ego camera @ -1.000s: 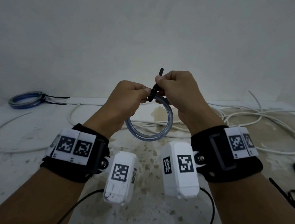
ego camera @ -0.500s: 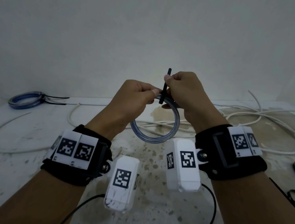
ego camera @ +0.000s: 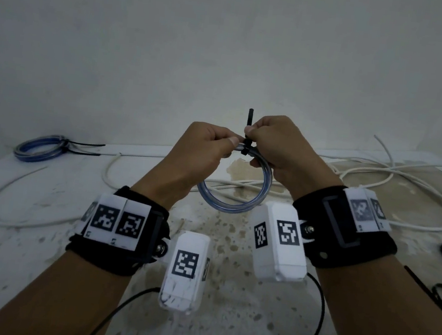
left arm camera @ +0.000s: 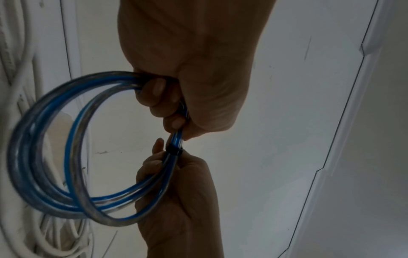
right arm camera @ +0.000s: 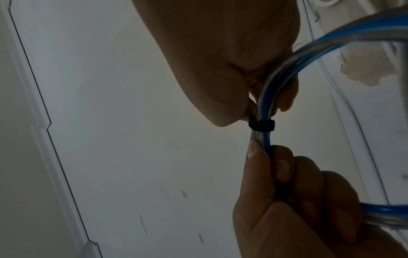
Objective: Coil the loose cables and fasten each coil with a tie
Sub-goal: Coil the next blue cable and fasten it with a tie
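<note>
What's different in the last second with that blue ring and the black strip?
The black tie now stands upright; a second ago it leaned, and its band sits snug around the blue coil. Both hands drifted slightly right. Unchanged: the left hand grips the coil, the right hand pinches the tie's tail.

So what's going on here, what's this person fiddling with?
A person is fastening a coil of blue and clear cable with a black tie. The left hand grips the coil beside the tie, which is looped around the bundled strands. The right hand pinches the tie's tail, which sticks upward. Another tied blue coil lies on the floor at far left, and loose white cables are not yet coiled.
</note>
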Demonstrator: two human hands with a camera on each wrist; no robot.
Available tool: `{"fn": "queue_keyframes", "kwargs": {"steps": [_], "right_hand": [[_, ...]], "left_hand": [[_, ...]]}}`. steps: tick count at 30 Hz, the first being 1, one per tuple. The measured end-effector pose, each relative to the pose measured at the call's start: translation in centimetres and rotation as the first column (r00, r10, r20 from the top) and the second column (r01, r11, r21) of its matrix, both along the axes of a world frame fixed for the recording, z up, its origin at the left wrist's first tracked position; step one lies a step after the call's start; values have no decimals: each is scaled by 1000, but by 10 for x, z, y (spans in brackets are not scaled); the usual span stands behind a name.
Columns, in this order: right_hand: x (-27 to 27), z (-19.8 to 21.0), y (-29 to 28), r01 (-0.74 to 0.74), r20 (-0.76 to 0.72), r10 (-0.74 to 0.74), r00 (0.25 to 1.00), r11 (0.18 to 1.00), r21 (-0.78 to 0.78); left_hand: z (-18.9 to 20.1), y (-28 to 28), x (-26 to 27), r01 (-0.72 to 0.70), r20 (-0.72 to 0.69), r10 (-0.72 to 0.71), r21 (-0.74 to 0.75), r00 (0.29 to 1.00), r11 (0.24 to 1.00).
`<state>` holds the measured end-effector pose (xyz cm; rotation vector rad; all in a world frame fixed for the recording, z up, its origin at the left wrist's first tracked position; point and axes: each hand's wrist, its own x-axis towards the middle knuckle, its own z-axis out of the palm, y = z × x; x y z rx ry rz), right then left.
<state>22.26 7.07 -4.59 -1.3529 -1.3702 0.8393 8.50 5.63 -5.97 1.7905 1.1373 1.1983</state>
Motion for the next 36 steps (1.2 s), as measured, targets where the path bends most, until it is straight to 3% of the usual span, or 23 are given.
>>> {"fn": "queue_keyframes", "kwargs": {"steps": [6, 10, 18, 23, 27, 30, 33, 36], "right_hand": [[3, 1, -2, -96, -108, 92, 990, 995, -33], [8, 3, -7, -175, -241, 155, 958, 982, -65], [0, -6, -2, -26, -150, 23, 988, 999, -18], [0, -10, 1, 33, -112, -35, 993, 999, -20], [5, -3, -5, -116, -111, 108, 988, 991, -62], [15, 6, -10, -272, -135, 260, 956, 959, -81], [22, 9, -12, -407, -150, 398, 905, 913, -33], [21, 4, -8, -420, -113, 420, 901, 907, 22]], "left_hand": [[4, 0, -1, 20, 141, -12, -60, 990, 998], [-1, -1, 3, 49, 138, -40, -68, 990, 996], [-10, 0, 5, 54, -42, -53, 16, 998, 998], [-14, 0, 8, 38, -40, -37, 29, 999, 999], [-7, -1, 11, -42, 30, 40, 78, 999, 996], [-4, 4, 6, -152, 173, 138, 74, 975, 986], [-3, 9, -2, -151, 303, 147, -10, 942, 988], [0, 8, -4, -131, 313, 137, -39, 940, 991]]}}
